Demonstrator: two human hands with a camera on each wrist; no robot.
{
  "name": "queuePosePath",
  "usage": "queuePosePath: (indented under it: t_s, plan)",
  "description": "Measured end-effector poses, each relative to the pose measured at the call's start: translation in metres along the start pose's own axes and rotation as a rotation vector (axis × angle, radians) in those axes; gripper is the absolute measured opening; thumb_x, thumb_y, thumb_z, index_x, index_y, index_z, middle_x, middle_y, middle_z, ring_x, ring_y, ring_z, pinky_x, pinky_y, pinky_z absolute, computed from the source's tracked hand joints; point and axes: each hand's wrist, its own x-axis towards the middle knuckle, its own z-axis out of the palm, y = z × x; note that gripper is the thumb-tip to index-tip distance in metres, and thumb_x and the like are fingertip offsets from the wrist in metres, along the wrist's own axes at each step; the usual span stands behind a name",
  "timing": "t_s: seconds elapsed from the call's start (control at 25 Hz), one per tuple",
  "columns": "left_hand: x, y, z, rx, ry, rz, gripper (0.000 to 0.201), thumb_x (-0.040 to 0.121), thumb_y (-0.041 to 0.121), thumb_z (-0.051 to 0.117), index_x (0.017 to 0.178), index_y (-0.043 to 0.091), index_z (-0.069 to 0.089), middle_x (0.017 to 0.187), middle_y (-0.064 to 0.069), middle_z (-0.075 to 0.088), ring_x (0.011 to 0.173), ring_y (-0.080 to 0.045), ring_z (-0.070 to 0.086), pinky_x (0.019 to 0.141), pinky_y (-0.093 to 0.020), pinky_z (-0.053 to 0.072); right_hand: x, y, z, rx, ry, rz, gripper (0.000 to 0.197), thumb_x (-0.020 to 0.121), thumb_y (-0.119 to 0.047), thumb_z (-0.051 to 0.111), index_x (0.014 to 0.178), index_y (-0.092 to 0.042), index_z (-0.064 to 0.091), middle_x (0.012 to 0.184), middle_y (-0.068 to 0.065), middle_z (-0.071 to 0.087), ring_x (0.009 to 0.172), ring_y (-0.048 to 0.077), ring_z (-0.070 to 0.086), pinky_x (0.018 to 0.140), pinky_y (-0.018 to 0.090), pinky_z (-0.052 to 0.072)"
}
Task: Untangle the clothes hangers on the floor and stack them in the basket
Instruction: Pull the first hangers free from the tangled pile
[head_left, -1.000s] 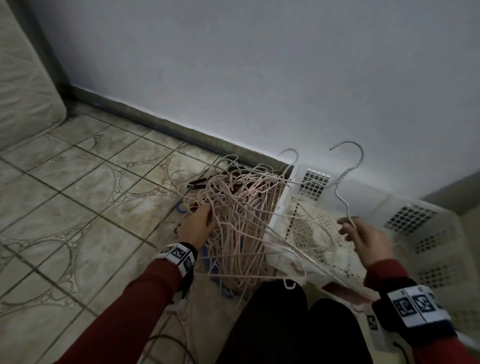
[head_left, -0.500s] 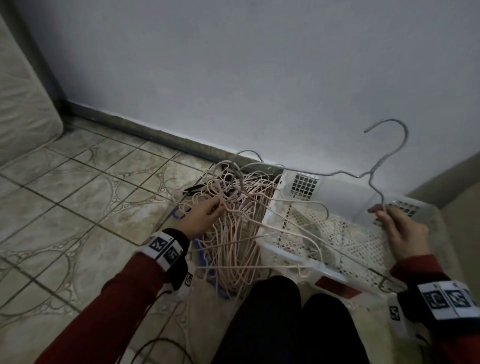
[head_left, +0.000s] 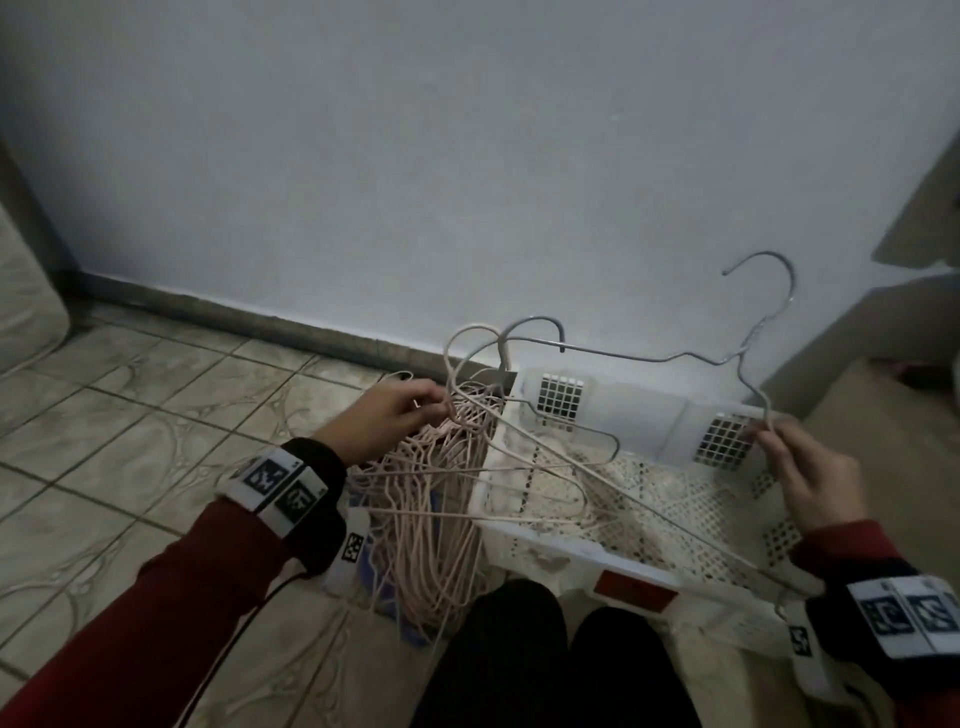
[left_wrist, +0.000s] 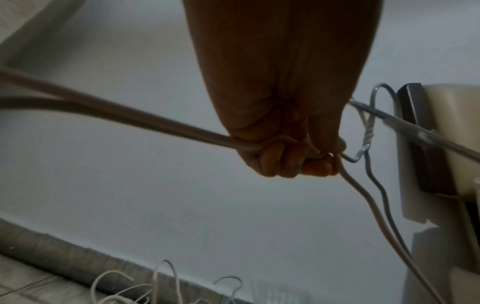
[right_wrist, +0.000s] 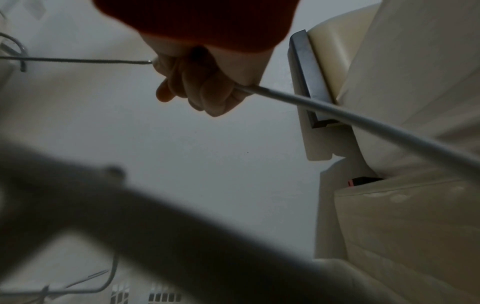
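I see a plain pale blue-grey plastered wall (head_left: 467, 156) meeting a dark grey skirting strip (head_left: 249, 319); beige patterned ceramic floor tiles (head_left: 130, 405) below, a quilted off-white mattress edge (head_left: 21, 306) far left, dim light.

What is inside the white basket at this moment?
Inside the white basket, pale pink hangers lie on the perforated floor. A grey wire hanger, held by the right hand, slants over it. The near right corner is hidden by that arm.

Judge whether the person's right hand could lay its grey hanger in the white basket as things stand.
Probably not yet: the right hand holds the grey hanger over the basket, but another hanger's hook catches its arm near the left hand.
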Motion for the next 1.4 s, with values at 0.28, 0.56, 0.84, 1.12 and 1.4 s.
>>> queuePosePath:
  t_s: [0.28, 0.56, 0.84, 1.12, 1.4]
  plan:
    - [0.013, 0.018, -0.001, -0.06, 0.134, 0.026, 0.027, 0.086, 0.009, 0.06, 0.075, 0.033, 0.054, 0.072, 0.013, 0.06, 0.061, 0.012, 0.056, 0.059, -0.002, 0.04, -0.001, 0.013, -0.005, -0.012, -0.046, 0.015, 0.026, 0.087, -0.039, 0.045, 0.074, -0.026, 0.063, 0.063, -0.039, 0.06, 0.062, -0.019, 0.053, 0.058, -0.002, 0.037]
    - [0.012, 0.017, 0.0, -0.218, 0.204, 0.005, 0.028, 0.09, 0.007, 0.054, 0.083, 0.034, 0.052, 0.084, 0.01, 0.059, 0.07, 0.016, 0.057, 0.068, 0.001, 0.043, -0.002, 0.014, 0.011, 0.079, -0.132, 0.034, 0.043, 0.081, -0.065, 0.037, 0.067, -0.033, 0.061, 0.064, 0.032, 0.057, 0.053, 0.007, 0.045, 0.048, 0.005, 0.035]
    - [0.003, 0.02, 0.005, -0.099, 0.348, 0.059, 0.013, 0.089, 0.005, 0.054, 0.094, 0.016, 0.05, 0.08, 0.017, 0.05, 0.07, 0.022, 0.05, 0.068, 0.003, 0.036, -0.005, 0.025, 0.032, 0.089, -0.245, 0.142, 0.039, 0.096, -0.012, 0.04, 0.066, -0.028, 0.06, 0.033, -0.005, 0.036, 0.033, 0.004, 0.034, 0.038, 0.008, 0.026]
    - [-0.011, 0.017, 0.0, 0.04, 0.416, 0.19, 0.021, 0.084, 0.02, 0.053, 0.095, 0.003, 0.057, 0.082, 0.014, 0.05, 0.076, 0.023, 0.048, 0.069, 0.002, 0.035, -0.012, 0.016, 0.045, 0.021, -0.409, 0.171, 0.036, 0.096, -0.016, 0.037, 0.069, -0.026, 0.059, 0.047, -0.002, 0.03, 0.034, 0.004, 0.033, 0.038, 0.009, 0.027]
    - [-0.016, 0.013, -0.011, 0.07, 0.332, 0.251, 0.029, 0.079, 0.032, 0.056, 0.096, 0.009, 0.059, 0.08, 0.026, 0.051, 0.079, 0.023, 0.049, 0.071, 0.004, 0.035, 0.025, 0.002, 0.012, -0.03, -0.164, 0.074, 0.043, 0.076, -0.065, 0.036, 0.064, -0.033, 0.062, 0.076, 0.04, 0.058, 0.055, 0.021, 0.049, 0.05, 0.009, 0.038]
